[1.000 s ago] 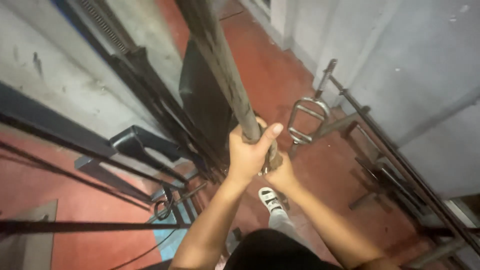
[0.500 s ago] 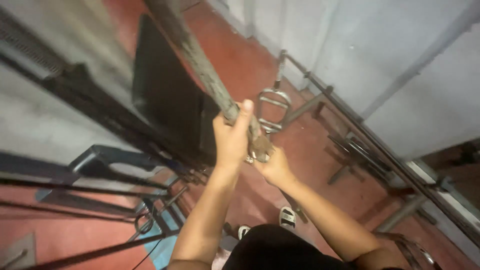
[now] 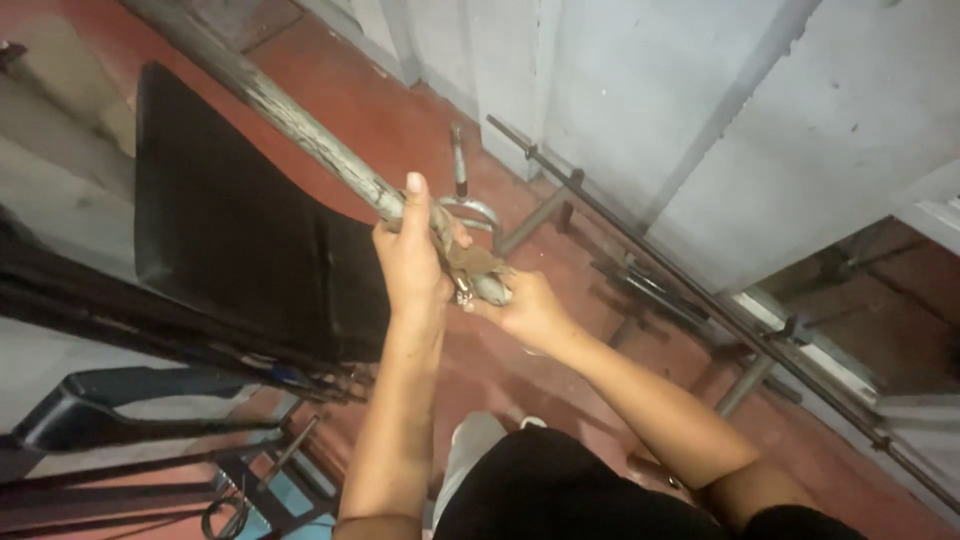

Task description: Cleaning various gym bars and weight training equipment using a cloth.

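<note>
No packages, labels, signs or screens show anywhere in this view.

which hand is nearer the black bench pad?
Left. The left hand grips the rusty bar right beside the black bench pad, overlapping its edge in the head view. The right hand holds the bar's end, farther from the pad.
</note>
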